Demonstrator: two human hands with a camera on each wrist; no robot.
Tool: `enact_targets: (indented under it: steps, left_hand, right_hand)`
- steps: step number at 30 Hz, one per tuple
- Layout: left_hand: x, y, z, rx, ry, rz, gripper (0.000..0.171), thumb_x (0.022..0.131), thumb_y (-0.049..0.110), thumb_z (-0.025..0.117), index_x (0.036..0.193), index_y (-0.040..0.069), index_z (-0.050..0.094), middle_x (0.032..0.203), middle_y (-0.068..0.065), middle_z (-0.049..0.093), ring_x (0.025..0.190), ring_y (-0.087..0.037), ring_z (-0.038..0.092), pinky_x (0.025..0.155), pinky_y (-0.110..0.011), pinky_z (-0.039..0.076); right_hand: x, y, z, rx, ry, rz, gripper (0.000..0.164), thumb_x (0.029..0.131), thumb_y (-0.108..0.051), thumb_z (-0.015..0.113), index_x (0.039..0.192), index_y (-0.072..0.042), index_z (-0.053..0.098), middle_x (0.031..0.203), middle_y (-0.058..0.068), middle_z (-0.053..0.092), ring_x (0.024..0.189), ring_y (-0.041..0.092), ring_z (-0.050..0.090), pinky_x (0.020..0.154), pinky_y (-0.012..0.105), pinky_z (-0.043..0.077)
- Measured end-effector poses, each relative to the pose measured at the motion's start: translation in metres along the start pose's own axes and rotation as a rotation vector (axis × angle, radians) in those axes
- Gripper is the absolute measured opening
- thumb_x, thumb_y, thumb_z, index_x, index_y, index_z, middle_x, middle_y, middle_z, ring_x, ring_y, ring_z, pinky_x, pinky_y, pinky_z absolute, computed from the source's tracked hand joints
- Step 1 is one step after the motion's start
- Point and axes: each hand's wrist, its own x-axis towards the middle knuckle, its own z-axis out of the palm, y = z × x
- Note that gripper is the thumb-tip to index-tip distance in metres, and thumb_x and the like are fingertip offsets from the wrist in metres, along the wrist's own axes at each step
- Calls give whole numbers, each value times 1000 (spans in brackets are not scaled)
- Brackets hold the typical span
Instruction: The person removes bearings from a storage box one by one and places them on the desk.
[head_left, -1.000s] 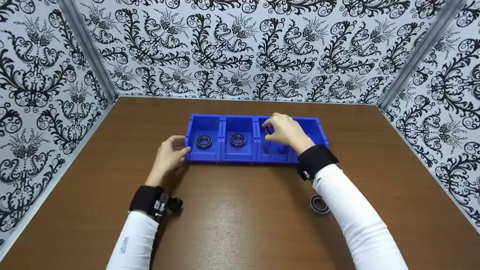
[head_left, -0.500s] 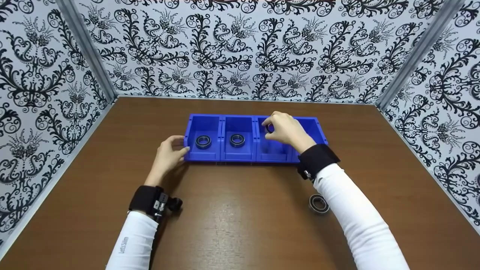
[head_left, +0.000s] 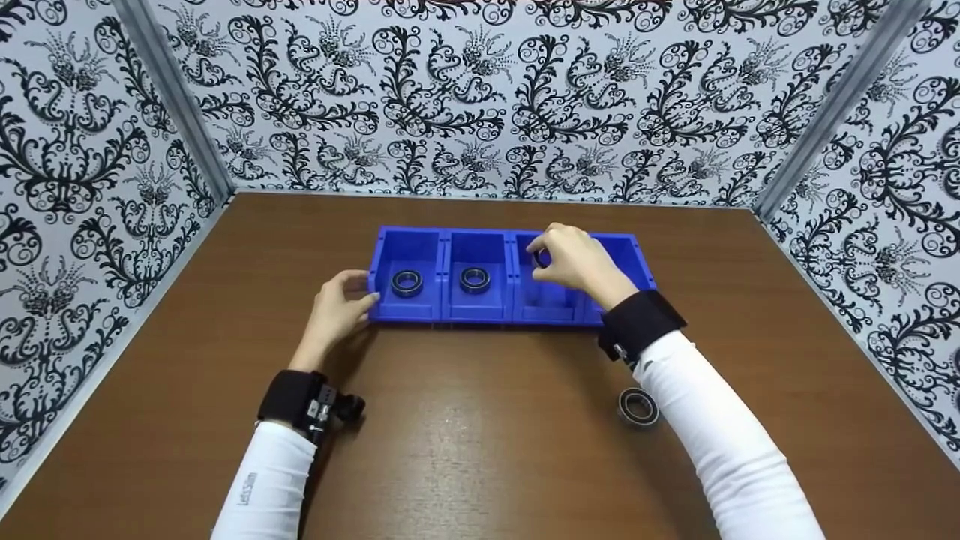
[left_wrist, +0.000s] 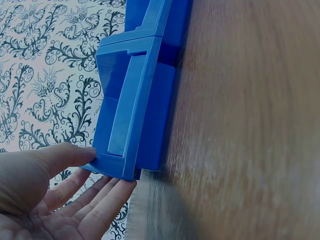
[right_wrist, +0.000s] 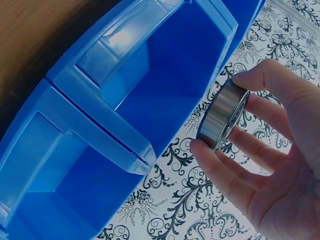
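Little shifts over the last second: we see the right hand point(head_left: 574, 259) pinching a bearing point(right_wrist: 222, 115) over the third bin point(head_left: 551, 315) from left, so we judge its placing unfinished. The left hand point(head_left: 337, 307) grips the left end of the blue bin row point(head_left: 409, 313). Two placed bearings point(head_left: 406, 293) fill earlier bins; a loose bearing point(head_left: 638, 423) lies on the table point(head_left: 465, 450). The left sleeve point(head_left: 274, 472) seemingly reads "Let's Slim"; we find no other legible lettering.

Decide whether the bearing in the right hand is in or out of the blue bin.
Out: the right wrist view shows wallpaper between the bearing and the blue bin.
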Motion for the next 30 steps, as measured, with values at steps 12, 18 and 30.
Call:
enact_targets:
  steps: [12, 18, 30]
  left_hand:
    - [-3, 3, -1, -6, -10, -3, 46, 102, 5, 65, 144, -9, 52, 140, -32, 59, 127, -42, 61, 92, -42, 61]
    - [-3, 3, -2, 1, -22, -2, 48, 102, 4, 64, 146, -9, 50, 141, -32, 58, 128, -42, 60, 96, -43, 60]
    - [-2, 1, -2, -2, -18, -13, 47, 102, 4, 64, 146, -9, 50, 141, -32, 57, 129, -42, 60, 97, -43, 59]
  right_hand:
    - [-8, -6, -4, -13, 5, -6, 44, 83, -14, 74, 126, -3, 76, 124, 21, 67, 110, 37, 64, 93, 52, 56]
    - [-11, -9, -5, -32, 19, -21, 43, 81, -13, 73, 123, -4, 77, 120, 19, 69, 110, 37, 65, 95, 53, 55]
    - [-18, -15, -5, -13, -11, 6, 45, 81, -14, 73, 125, -4, 76, 125, 19, 68, 105, 35, 64, 91, 53, 57]
